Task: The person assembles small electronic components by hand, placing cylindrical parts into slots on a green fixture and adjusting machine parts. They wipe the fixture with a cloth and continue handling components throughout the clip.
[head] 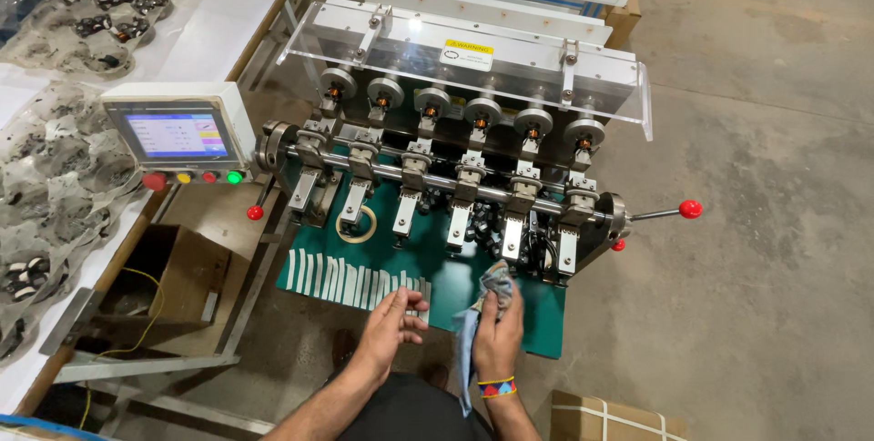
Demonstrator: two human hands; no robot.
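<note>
blue cloth (481, 309) gripped in right hand (499, 327), left hand (393, 318) loose, fingers on white strips (350, 279), green mat (437, 263)

Lit blue screen (177, 135) left; 2 yellow-white labels (466, 53) atop; brown box (612, 420) below.

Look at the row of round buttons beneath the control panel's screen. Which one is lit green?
The rightmost button, at the panel's right corner; the others in the row are red or yellow.

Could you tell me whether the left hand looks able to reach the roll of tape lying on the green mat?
Probably yes. The left hand rests on the white strips at the mat's near edge, and the tape roll lies just beyond them, with only those flat strips between; the clamp arms overhang its far side.
</note>
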